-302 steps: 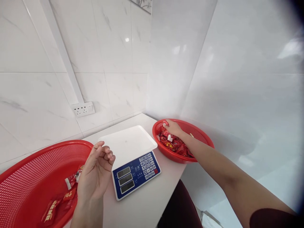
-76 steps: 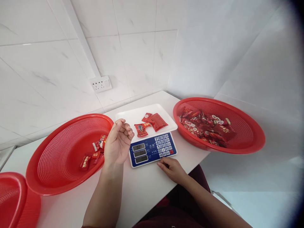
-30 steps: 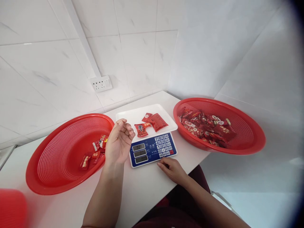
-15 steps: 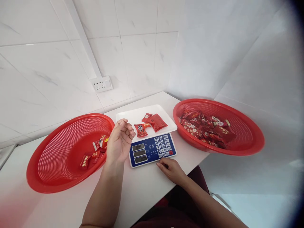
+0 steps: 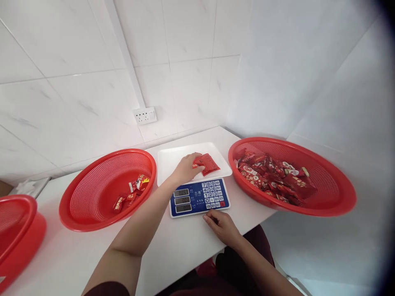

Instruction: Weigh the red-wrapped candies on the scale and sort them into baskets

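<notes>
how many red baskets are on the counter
3: one basket left of the scale, one basket right of it heaped with packets, and a third basket cut off at the left edge.

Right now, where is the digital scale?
In the head view, the digital scale sits mid-counter between the two red baskets, left hand on its white tray, right hand at its front edge.

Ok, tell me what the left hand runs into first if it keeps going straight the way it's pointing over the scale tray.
The left hand points toward the red snack packets on the white scale tray, its fingertips already at them. Beyond those, probably the right-hand red basket, though depth is unclear.
</notes>
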A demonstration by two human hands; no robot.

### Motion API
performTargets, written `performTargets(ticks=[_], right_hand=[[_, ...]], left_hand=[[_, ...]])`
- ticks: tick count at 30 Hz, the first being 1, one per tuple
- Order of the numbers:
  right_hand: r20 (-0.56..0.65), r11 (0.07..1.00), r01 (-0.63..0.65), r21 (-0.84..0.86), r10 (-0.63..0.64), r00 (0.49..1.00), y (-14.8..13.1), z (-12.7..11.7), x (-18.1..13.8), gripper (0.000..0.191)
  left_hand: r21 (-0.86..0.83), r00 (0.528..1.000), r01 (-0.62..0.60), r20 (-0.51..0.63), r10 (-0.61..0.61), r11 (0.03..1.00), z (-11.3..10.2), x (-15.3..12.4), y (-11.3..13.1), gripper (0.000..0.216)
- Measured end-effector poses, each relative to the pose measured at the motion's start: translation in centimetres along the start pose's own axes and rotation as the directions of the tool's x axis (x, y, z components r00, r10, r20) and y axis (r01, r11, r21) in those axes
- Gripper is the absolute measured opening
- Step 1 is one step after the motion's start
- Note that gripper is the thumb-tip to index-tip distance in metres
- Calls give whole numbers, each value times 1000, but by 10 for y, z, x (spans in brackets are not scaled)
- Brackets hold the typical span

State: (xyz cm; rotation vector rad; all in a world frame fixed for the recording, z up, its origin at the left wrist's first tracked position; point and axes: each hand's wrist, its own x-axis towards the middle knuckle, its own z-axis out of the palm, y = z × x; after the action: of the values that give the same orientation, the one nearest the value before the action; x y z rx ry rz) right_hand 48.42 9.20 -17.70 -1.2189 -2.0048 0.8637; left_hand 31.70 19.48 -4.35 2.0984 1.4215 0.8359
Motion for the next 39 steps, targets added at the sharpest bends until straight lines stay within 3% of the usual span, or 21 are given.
performTargets(ticks=[4,11,14,18,24,34,39], right_hand=[[-9,1000,13,18,-13,1000,1,0,-2,31],[-8,998,-1,55,1,1000,-2,-3,-5,30],[-3,998,-5,68,5,1000,-1,-3,-5,30],[-1,996,-3,91,3,1000,1,-4,-5,32],[14,992,-16,122,14,1000,2,-4,-4,31],[1,994,10,112,-11,1000,1,-5,-6,31],[4,994,2,110,-3,1000,1,-5,-6,30]], left_hand=[[193,993,-58,115,36,979,19,19,0,61],[374,990,-30,140,-24,927,31,33,2,71],[327,997,22,65,-46,945,29,34,1,68],[78,991,134,-21,-133,988,18,30,0,57],[-268,965,249,-9,-261,931,-4,21,-1,54],[-196,972,229,-13,-236,953,-13,14,-10,52],[-19,990,137,19,-137,990,-7,7,-7,47]])
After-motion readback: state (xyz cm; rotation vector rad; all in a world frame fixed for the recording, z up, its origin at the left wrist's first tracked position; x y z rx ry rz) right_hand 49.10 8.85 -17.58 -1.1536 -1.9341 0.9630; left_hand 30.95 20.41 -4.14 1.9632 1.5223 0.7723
